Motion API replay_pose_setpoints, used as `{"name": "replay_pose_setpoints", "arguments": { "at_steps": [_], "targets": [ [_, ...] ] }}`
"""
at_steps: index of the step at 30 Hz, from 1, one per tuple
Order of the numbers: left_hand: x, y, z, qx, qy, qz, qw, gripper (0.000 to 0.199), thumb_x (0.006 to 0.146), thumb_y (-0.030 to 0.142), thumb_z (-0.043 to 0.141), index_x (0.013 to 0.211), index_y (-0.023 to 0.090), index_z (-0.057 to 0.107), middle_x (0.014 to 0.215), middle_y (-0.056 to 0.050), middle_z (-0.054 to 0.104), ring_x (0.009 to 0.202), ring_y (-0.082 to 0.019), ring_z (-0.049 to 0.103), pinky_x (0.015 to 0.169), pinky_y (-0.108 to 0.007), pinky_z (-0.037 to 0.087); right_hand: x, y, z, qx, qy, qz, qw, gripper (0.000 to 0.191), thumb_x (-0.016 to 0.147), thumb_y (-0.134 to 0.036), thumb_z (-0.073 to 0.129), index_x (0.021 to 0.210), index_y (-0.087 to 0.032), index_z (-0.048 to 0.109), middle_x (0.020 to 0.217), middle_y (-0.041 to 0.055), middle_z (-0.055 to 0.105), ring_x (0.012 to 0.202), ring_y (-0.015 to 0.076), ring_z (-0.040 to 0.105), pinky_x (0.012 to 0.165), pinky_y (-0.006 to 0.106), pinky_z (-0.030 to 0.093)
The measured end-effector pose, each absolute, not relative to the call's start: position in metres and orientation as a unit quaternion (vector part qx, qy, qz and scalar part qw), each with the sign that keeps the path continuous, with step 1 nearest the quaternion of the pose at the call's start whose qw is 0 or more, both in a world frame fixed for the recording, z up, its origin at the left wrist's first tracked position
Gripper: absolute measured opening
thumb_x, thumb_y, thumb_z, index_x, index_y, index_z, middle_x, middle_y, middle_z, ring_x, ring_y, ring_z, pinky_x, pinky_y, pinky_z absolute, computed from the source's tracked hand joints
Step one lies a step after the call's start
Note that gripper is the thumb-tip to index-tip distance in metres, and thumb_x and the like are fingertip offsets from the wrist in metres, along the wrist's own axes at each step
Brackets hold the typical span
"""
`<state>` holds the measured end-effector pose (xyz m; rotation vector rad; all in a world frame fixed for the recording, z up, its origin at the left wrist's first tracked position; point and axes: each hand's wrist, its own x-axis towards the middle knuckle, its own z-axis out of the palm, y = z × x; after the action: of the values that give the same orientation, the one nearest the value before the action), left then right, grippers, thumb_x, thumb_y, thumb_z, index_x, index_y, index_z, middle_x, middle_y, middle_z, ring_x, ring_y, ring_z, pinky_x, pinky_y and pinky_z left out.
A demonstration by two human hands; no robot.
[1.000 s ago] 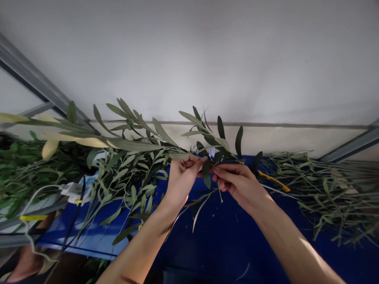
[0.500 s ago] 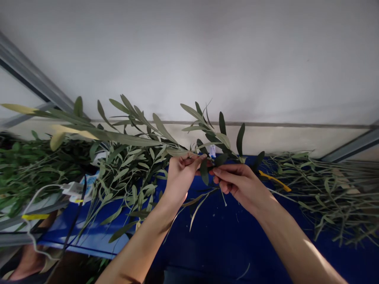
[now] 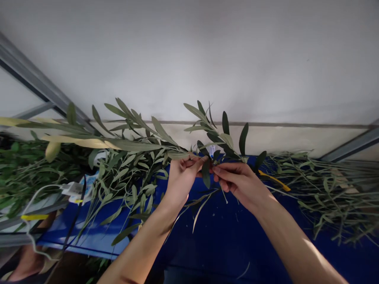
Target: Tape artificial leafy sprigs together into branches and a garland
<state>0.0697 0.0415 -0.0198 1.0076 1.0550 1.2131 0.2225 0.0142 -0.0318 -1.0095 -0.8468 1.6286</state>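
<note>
A long leafy branch (image 3: 133, 145) with narrow grey-green leaves reaches leftward from my left hand (image 3: 184, 175), whose thumb and fingers are pinched on its stem. My right hand (image 3: 237, 179) is closed on a second leafy sprig (image 3: 226, 140), and its leaves stand up above and behind the fingers. The fingertips of both hands nearly meet where the stems come together. A dark leaf (image 3: 206, 174) hangs down between them. Just where the stems join is hidden by fingers and leaves.
Blue table (image 3: 207, 244) below. Leafy cuttings (image 3: 127, 169) lie left of centre, beside a white power strip (image 3: 85, 189) with cables. A pile of thin stems (image 3: 331, 193) and a yellow strip (image 3: 275, 180) are on the right. A person's foot (image 3: 29, 260) shows lower left.
The long branch on the left has dipped and shifted slightly left. The sprig by my right hand has moved a little to the right. Both hands keep their hold.
</note>
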Motion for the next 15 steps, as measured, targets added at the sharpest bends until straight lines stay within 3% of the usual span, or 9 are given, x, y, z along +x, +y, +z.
{"name": "replay_pose_setpoints", "arguments": {
  "at_steps": [9, 15],
  "targets": [
    [0.064, 0.045, -0.022, 0.419, 0.461, 0.516, 0.589, 0.035, 0.062, 0.038, 0.092, 0.063, 0.016, 0.065, 0.062, -0.003, 0.068, 0.071, -0.027, 0.075, 0.05, -0.027, 0.054, 0.239, 0.001, -0.026, -0.403, -0.397, 0.687, 0.456, 0.021, 0.076, -0.037, 0.087, 0.078, -0.016, 0.082, 0.066, 0.0039, 0.069, 0.044, 0.0053, 0.049, 0.043, 0.022, 0.036],
    [0.062, 0.047, -0.028, 0.413, 0.461, 0.508, 0.6, 0.034, 0.063, 0.036, 0.091, 0.064, 0.016, 0.064, 0.069, -0.006, 0.074, 0.072, -0.026, 0.076, 0.053, -0.028, 0.058, 0.253, -0.019, -0.017, -0.38, -0.445, 0.721, 0.37, 0.019, 0.082, -0.035, 0.083, 0.08, -0.016, 0.083, 0.063, 0.0047, 0.071, 0.039, 0.007, 0.054, 0.041, 0.02, 0.041]
  ]
}}
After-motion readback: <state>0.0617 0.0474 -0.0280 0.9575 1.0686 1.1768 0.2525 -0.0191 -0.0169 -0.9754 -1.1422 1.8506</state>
